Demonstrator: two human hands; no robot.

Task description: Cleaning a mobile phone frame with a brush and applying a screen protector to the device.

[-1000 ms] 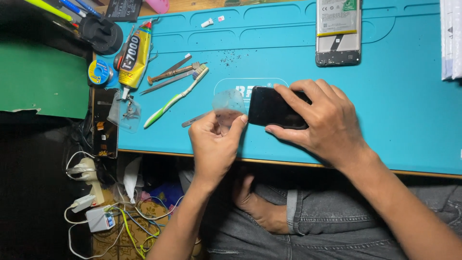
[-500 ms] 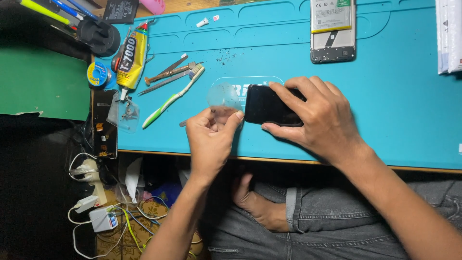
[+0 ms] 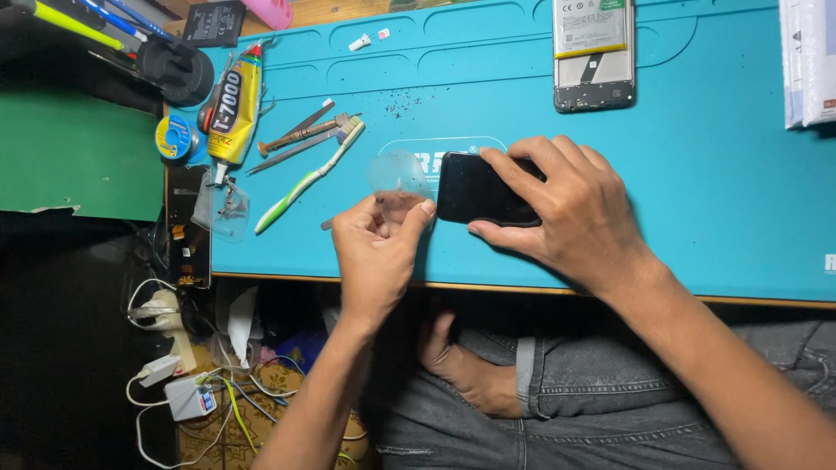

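Clear film (image 3: pixel 399 178), hard to see, pinched by left hand (image 3: pixel 376 252); right hand (image 3: pixel 570 209) fingers half-hide the black phone (image 3: pixel 477 189).

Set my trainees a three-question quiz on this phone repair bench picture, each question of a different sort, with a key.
1. True or false: the right hand presses a black phone onto the blue mat.
2. What does the left hand pinch? A) toothbrush B) clear film C) glue tube
3. Fill in: the opened phone with its battery showing lies at the mat's ____ edge, away from the person.

Key: 1 true. 2 B, the clear film, beside the phone's left end. 3 far. The toothbrush and glue tube lie untouched at left.
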